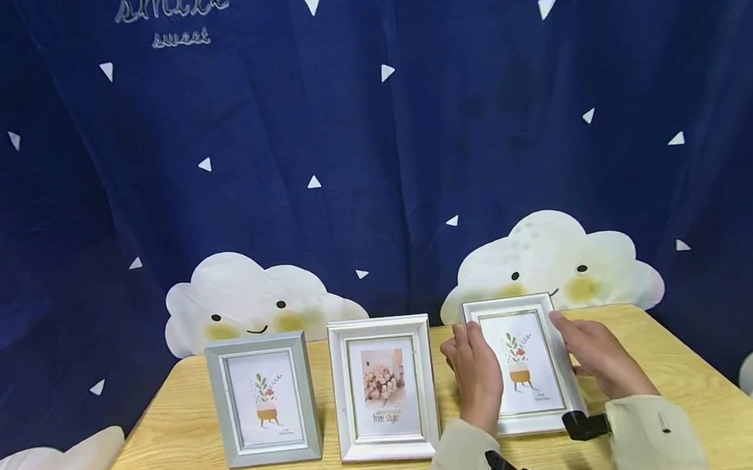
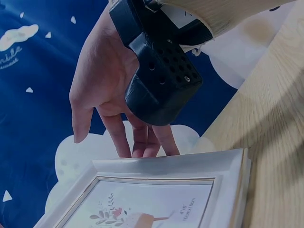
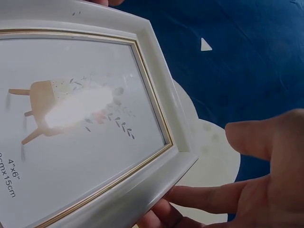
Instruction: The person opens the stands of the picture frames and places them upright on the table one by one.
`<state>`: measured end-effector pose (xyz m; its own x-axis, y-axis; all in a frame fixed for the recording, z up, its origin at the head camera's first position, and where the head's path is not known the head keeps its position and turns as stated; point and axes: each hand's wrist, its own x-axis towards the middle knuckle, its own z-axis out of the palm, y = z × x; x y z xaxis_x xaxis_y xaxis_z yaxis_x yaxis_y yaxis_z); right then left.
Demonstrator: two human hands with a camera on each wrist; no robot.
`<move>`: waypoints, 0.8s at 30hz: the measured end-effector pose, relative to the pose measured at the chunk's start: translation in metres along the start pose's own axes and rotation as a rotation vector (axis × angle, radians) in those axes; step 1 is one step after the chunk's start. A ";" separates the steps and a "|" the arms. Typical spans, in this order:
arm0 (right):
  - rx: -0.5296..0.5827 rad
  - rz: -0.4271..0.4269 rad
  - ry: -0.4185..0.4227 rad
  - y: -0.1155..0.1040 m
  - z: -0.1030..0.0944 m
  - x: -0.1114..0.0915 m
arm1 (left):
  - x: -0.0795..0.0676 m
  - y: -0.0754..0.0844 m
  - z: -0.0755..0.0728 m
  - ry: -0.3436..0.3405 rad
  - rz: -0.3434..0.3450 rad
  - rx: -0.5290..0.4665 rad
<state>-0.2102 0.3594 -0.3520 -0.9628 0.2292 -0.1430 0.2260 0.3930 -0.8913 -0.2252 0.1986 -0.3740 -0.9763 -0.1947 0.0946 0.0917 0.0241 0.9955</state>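
A white picture frame [image 1: 531,426] with a potted-plant print stands slightly tilted at the right of the table, between both hands. My left hand [image 1: 477,375] is at its left side; in the left wrist view the straight fingers [image 2: 137,137] reach down to the frame's edge, tips hidden behind it, thumb apart. At the other side, my right hand [image 1: 601,354] has its fingers [image 3: 209,197] against the edge and partly behind the frame, while the thumb [image 3: 251,137] stands off it in the right wrist view.
Left of the hands, a white frame [image 1: 342,392] with a flower photo stands upright. Farther left is a grey-green frame [image 1: 220,409] with a plant print. All stand on a wooden table [image 1: 168,458]. Behind hangs a dark blue curtain [image 1: 368,132] with clouds and triangles.
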 end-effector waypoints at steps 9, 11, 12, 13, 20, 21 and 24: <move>-0.085 -0.019 -0.030 -0.008 -0.006 -0.011 | -0.003 0.009 -0.001 0.020 0.050 0.028; -0.106 -0.015 -0.037 -0.011 -0.007 -0.014 | -0.004 0.011 -0.001 0.038 0.061 0.039; -0.116 -0.014 -0.038 -0.013 -0.008 -0.016 | -0.004 0.013 -0.001 0.045 0.060 0.042; -0.132 -0.013 -0.034 -0.015 -0.009 -0.017 | -0.005 0.014 -0.001 0.050 0.060 0.047; -0.355 -0.049 0.061 -0.024 -0.014 -0.028 | -0.009 0.031 -0.007 -0.003 0.027 0.075; -0.381 -0.050 0.069 -0.026 -0.015 -0.029 | -0.010 0.034 -0.009 -0.019 0.022 0.072; -0.439 -0.050 0.078 -0.029 -0.015 -0.032 | -0.011 0.039 -0.012 -0.055 0.018 0.061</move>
<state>-0.1834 0.3543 -0.3148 -0.9639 0.2603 -0.0561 0.2370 0.7421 -0.6270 -0.2084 0.1904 -0.3360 -0.9840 -0.1392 0.1108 0.0992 0.0876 0.9912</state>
